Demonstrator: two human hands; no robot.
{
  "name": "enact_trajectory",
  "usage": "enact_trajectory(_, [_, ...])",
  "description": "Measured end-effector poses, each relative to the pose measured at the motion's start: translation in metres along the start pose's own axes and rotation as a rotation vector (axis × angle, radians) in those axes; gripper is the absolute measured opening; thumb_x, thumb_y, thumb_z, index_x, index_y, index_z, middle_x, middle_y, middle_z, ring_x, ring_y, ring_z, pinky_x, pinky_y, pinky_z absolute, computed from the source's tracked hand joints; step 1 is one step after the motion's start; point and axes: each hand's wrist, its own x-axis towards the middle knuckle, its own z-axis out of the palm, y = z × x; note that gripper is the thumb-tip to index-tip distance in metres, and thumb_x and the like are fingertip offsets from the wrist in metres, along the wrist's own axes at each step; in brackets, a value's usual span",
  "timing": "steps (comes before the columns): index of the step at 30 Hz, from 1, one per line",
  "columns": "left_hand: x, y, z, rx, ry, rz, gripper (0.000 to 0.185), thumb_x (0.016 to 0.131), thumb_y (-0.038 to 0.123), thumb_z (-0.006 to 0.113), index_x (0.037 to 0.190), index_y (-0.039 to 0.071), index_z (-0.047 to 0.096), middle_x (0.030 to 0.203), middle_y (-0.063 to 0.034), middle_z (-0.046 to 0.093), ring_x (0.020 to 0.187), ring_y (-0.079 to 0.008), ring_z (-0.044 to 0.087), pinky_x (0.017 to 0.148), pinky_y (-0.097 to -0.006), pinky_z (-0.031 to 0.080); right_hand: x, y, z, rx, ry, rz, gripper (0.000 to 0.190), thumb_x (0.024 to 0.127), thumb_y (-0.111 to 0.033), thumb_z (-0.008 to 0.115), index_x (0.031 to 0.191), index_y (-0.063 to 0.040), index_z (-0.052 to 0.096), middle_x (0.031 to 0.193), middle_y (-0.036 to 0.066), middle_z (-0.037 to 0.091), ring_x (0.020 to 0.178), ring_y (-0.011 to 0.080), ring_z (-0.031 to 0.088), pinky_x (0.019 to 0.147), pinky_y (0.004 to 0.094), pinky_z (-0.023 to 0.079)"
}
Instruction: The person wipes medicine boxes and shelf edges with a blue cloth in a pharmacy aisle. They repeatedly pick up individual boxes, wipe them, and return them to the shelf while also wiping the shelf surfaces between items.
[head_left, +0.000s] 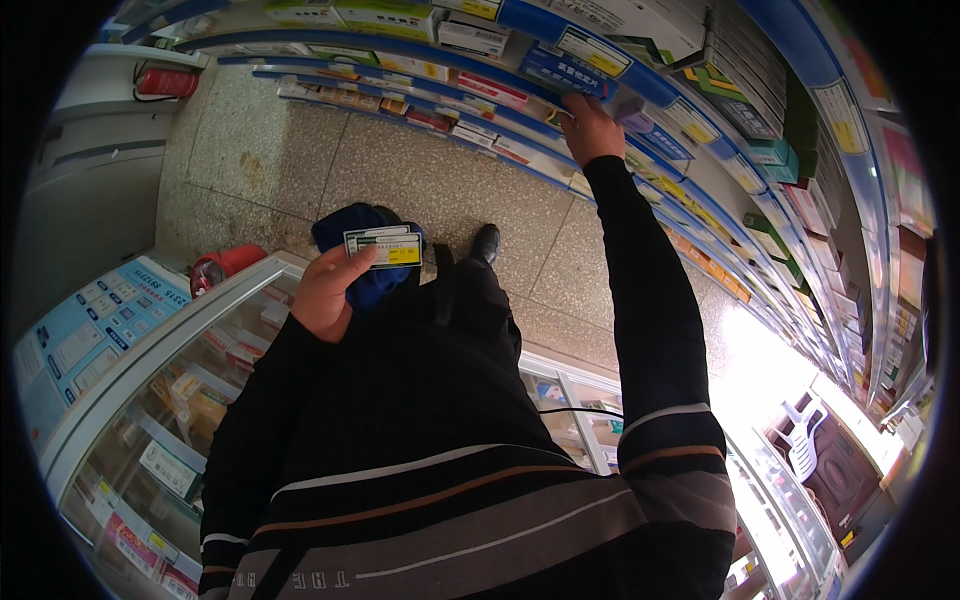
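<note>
My left hand (328, 294) holds a small stack of price tag cards (397, 250) in front of my body, the thumb pressed on top. The cards bear print and a yellow panel. Out at the shelf, my right hand (592, 133) reaches to the blue front rail, just below a blue medicine box (566, 69). Its fingertips are at the box's lower edge and partly hidden, so I cannot tell whether they grip anything. A purple-ended box (636, 118) lies to the right of this hand. Above the blue box, a price tag (595, 50) sits in the upper rail.
Tiered shelves (420, 41) of medicine boxes curve across the top and right. A glass display counter (169, 360) stands at left, beside a red plastic container (244, 261). A fire extinguisher (166, 82) is at upper left. A white plastic chair (804, 439) stands at lower right.
</note>
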Motion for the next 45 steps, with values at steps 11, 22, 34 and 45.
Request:
enact_trajectory(11, [0.015,0.023,0.02,0.327,-0.071,0.213,0.037,0.102,0.028,0.055,0.121,-0.003,0.062,0.115,-0.0101,0.067,0.111,-0.0141,0.062,0.1,-0.0259,0.044,-0.043,-0.16,-0.058,1.272,-0.896,0.158,0.048,0.085,-0.021,0.08,0.124,-0.002,0.06,0.099,0.007,0.067,0.09,0.0131,0.064,0.079,0.0274,0.054])
enact_trajectory(22, [0.032,0.028,-0.011,0.186,-0.035,0.152,0.035,0.106,0.024,0.047,0.123,-0.006,0.056,0.116,-0.0108,0.066,0.108,-0.0142,0.063,0.096,-0.0279,0.05,-0.029,-0.168,-0.043,1.113,-0.865,0.14,0.025,0.092,-0.014,0.071,0.111,0.0,0.065,0.088,0.007,0.07,0.075,0.0102,0.065,0.066,0.0264,0.053])
enact_trajectory(34, [0.008,0.078,-0.072,-0.029,-0.07,0.007,0.035,0.101,0.026,0.056,0.121,-0.003,0.058,0.117,-0.0132,0.066,0.109,-0.02,0.064,0.098,-0.0332,0.05,0.064,-0.115,0.053,0.198,0.153,-0.086,0.011,0.091,-0.022,0.067,0.094,-0.011,0.065,0.097,0.012,0.066,0.093,0.0336,0.065,0.074,0.0447,0.056])
enact_trajectory(45, [0.005,0.099,-0.107,-0.25,-0.074,-0.1,0.041,0.102,0.029,0.055,0.125,-0.005,0.054,0.115,-0.0163,0.066,0.107,-0.0236,0.066,0.093,-0.0374,0.055,0.07,-0.113,0.058,0.091,-0.02,-0.007,0.015,0.096,-0.026,0.059,0.102,-0.013,0.055,0.111,0.014,0.06,0.1,0.0381,0.062,0.079,0.0491,0.055])
